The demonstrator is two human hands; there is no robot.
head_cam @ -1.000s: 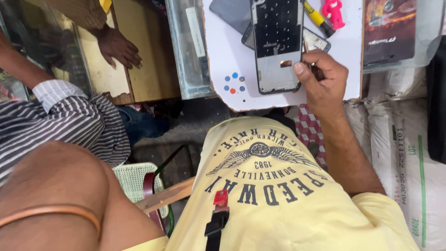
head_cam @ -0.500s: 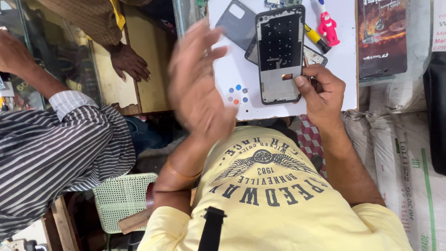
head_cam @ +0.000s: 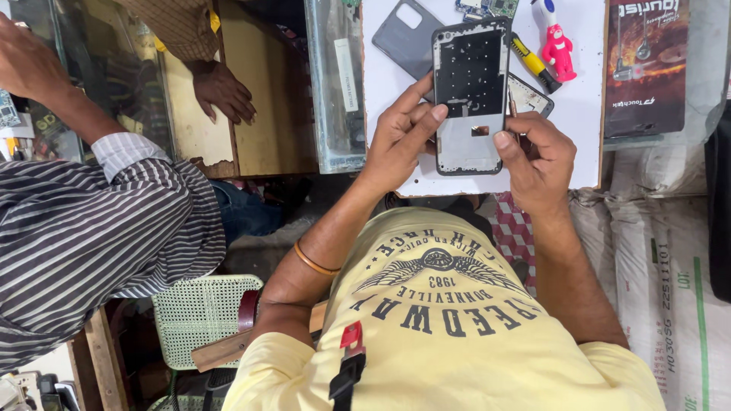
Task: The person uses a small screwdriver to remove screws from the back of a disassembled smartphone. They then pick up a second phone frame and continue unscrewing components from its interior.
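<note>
An opened phone frame with a dark inner panel lies on a white work board. My left hand, a thin bangle on its forearm, rests its fingers on the frame's left edge. At the frame's lower right corner, my right hand pinches a thin metal tool, thumb tip next to a small opening in the frame. A grey back cover and another flat phone part lie partly under the frame.
A yellow-handled screwdriver, a red and white figure-shaped thing and a circuit board lie on the board. Left of it: a glass case, another person's hand, a striped sleeve. White sacks right.
My left hand rose from out of view, passed over my chest and settled on the frame's left edge. My right hand stayed at the frame's lower right with the tool.
</note>
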